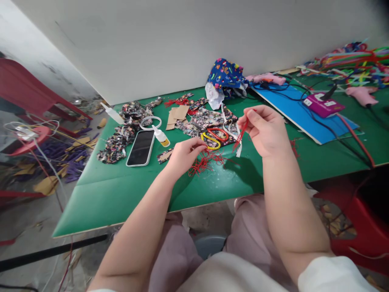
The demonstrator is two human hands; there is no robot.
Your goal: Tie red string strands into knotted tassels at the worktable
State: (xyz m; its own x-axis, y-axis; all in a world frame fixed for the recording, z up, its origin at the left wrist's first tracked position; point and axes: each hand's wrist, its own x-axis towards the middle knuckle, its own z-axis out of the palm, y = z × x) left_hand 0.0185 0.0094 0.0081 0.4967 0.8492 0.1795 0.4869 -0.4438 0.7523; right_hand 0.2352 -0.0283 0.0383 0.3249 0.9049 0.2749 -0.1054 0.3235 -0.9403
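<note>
My right hand (263, 129) is raised above the green table, thumb and fingers pinching a bunch of red threads (242, 136) that hangs down. Lower and to the left, my left hand (187, 156) has its fingertips closed at a loose pile of red threads (203, 163); whether it grips any is hidden. Just behind the pile lie scissors (217, 136) with one red and one yellow handle, on dark floral fabric (204, 118). A white strip loops over the fabric near my right hand.
Phone (141, 147), small glue bottle (161, 137) and white ring (151, 121) lie left; another bottle (113, 113) is farther back. A blue board (304, 113), purple power box (324, 105), cables and pink glue guns (361, 95) lie right. Patterned blue cloth (226, 75) stands behind.
</note>
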